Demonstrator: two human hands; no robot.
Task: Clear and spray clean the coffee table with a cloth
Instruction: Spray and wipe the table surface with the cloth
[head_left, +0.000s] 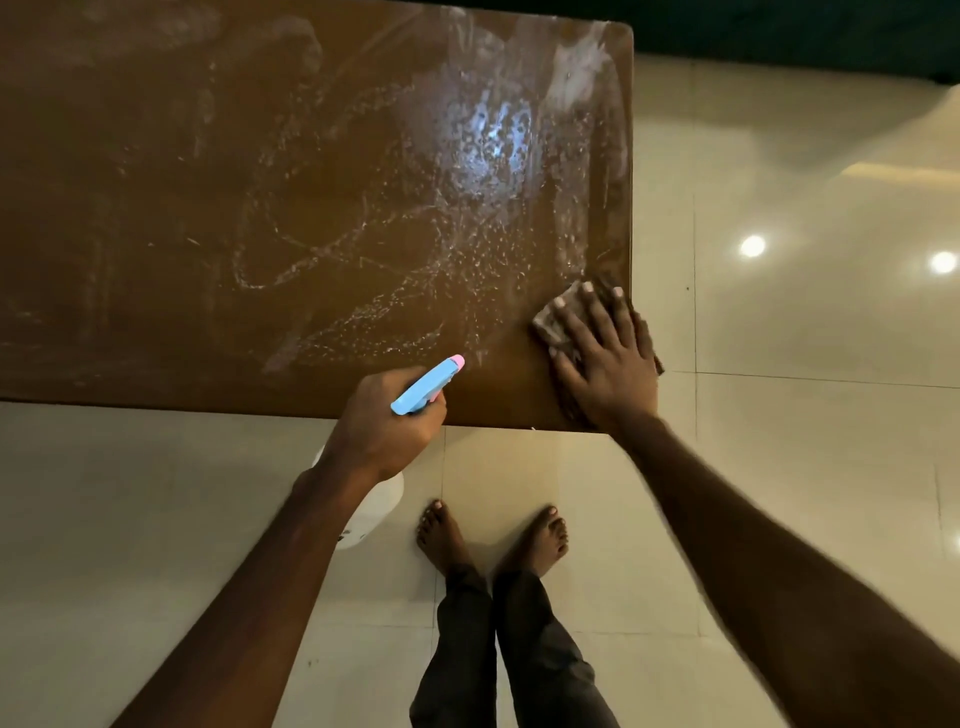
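Observation:
The brown coffee table (208, 208) fills the upper left of the head view, its top wet with spray droplets and streaks, thickest toward the right. My left hand (384, 426) grips a spray bottle by its blue head (426, 387) with a pink nozzle, held at the table's near edge; the white bottle body (379, 509) hangs below my wrist. My right hand (605, 353) presses flat with straight fingers on a brown cloth (556, 325) at the table's near right corner. Most of the cloth is hidden under that hand.
Glossy cream floor tiles (805, 467) surround the table, with ceiling lights reflected at the right. My bare feet (488, 535) stand on the tiles just below the table's near edge. A dark strip (831, 31) runs along the far right.

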